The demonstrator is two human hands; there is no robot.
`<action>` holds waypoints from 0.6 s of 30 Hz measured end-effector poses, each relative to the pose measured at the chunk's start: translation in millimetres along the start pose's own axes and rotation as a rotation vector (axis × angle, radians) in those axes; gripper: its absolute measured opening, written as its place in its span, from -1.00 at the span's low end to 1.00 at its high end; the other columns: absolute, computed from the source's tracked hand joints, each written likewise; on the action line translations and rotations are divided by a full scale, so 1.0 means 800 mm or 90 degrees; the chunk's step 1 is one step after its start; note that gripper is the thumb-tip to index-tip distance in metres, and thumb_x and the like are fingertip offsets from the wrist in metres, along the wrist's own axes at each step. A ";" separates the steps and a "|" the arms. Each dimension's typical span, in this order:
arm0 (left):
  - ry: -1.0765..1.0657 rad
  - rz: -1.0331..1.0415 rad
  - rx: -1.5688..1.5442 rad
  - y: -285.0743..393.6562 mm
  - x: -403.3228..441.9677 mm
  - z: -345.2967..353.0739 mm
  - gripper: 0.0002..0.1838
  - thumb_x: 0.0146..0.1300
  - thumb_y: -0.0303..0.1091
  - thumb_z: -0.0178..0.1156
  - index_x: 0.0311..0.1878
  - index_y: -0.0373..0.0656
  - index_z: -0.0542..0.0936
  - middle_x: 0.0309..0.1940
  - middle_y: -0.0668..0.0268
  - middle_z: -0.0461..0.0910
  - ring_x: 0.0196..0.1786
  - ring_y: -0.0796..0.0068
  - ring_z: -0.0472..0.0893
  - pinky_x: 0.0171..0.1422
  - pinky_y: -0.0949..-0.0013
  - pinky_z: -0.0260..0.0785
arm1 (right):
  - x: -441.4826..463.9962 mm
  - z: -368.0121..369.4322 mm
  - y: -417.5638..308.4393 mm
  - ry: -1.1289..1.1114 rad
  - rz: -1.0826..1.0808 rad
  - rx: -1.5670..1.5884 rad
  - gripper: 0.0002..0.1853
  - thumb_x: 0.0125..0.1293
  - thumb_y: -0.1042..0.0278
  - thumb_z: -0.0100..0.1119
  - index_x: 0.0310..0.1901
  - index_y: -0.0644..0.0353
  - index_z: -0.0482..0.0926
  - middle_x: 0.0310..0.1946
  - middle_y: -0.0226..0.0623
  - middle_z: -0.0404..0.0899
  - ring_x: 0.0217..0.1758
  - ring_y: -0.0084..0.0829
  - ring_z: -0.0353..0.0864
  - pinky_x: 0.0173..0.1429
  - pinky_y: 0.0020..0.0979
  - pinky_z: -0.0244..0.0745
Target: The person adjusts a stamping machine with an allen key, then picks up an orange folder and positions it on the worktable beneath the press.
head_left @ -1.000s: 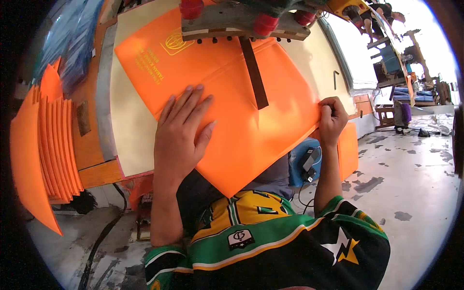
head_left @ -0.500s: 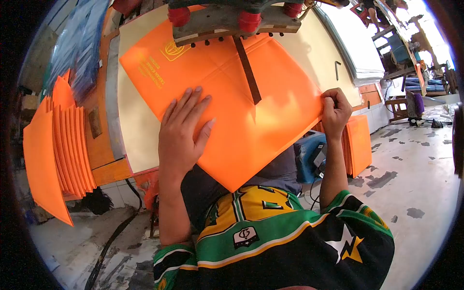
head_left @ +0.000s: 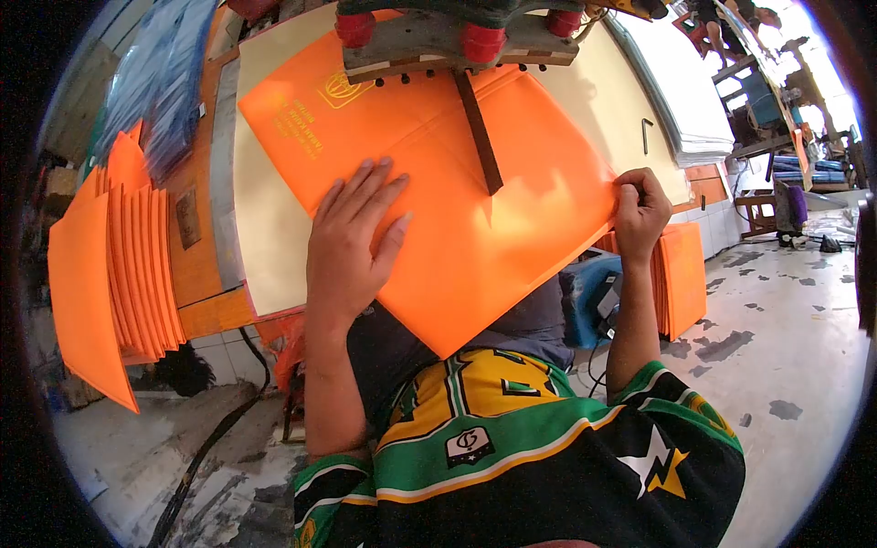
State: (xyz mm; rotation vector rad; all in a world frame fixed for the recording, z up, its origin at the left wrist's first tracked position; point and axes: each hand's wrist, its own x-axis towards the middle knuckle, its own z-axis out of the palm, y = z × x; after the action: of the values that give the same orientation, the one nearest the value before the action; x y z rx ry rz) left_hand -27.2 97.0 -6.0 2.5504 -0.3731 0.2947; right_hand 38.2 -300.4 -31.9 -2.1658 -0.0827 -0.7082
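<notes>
An orange sheet (head_left: 438, 265) with yellow print lies slanted on the cream work surface (head_left: 269, 210), its near corner reaching over the edge toward my lap. My left hand (head_left: 356, 237) rests on its left part, fingers spread. At the right corner my right hand (head_left: 641, 210) pinches the sheet's edge with curled fingers. Above the sheet is a machine head (head_left: 457, 46) with red round parts, and a dark flat strip (head_left: 480, 137) runs from under it onto the sheet.
Folded orange pieces (head_left: 137, 274) stand at the left, beside blue plastic-wrapped material (head_left: 164, 82). More orange pieces (head_left: 681, 279) are at the right, near a blue box (head_left: 589, 297). A hex key (head_left: 647, 135) and a white stack (head_left: 671, 82) lie at the back right. A person (head_left: 717, 36) is far off.
The camera view has shifted, moving the whole scene slightly in the frame. Both hands keep their places on the orange sheet.
</notes>
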 end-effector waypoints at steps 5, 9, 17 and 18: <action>0.017 0.011 0.021 0.000 0.000 0.001 -0.53 0.57 -0.17 0.27 0.45 -0.07 0.66 0.57 0.19 0.56 0.67 0.15 0.44 0.75 -0.08 0.19 | -0.001 0.000 -0.009 0.000 0.001 0.012 -0.85 0.31 0.60 0.06 -0.37 0.29 0.63 -0.55 -0.35 0.58 -0.53 -0.60 0.49 -0.41 -0.44 0.40; 0.012 0.004 0.021 0.000 0.000 0.001 -0.53 0.57 -0.17 0.27 0.46 -0.07 0.66 0.58 0.19 0.55 0.67 0.16 0.43 0.76 -0.07 0.18 | 0.000 0.001 -0.020 -0.005 0.036 0.020 -0.84 0.31 0.61 0.05 -0.38 0.29 0.61 -0.56 -0.36 0.55 -0.53 -0.61 0.49 -0.41 -0.45 0.39; 0.017 0.006 0.017 0.001 0.001 -0.001 -0.52 0.57 -0.17 0.27 0.46 -0.07 0.66 0.58 0.20 0.55 0.67 0.17 0.44 0.76 -0.05 0.18 | 0.000 0.002 -0.008 0.000 0.009 -0.001 -0.85 0.31 0.62 0.05 -0.39 0.29 0.60 -0.56 -0.37 0.54 -0.55 -0.61 0.45 -0.41 -0.45 0.37; 0.015 0.010 0.014 0.001 0.001 -0.001 -0.52 0.57 -0.17 0.27 0.46 -0.07 0.66 0.58 0.20 0.55 0.67 0.17 0.44 0.76 -0.05 0.18 | -0.001 0.002 -0.008 0.004 0.023 0.008 -0.85 0.32 0.61 0.06 -0.39 0.29 0.61 -0.55 -0.37 0.54 -0.54 -0.61 0.45 -0.40 -0.46 0.37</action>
State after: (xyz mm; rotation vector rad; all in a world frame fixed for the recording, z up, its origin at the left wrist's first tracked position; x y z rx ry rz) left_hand -27.1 96.8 -4.6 2.5642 -0.3821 0.3370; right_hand 36.8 -294.9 -28.8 -2.1477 -0.0442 -0.6909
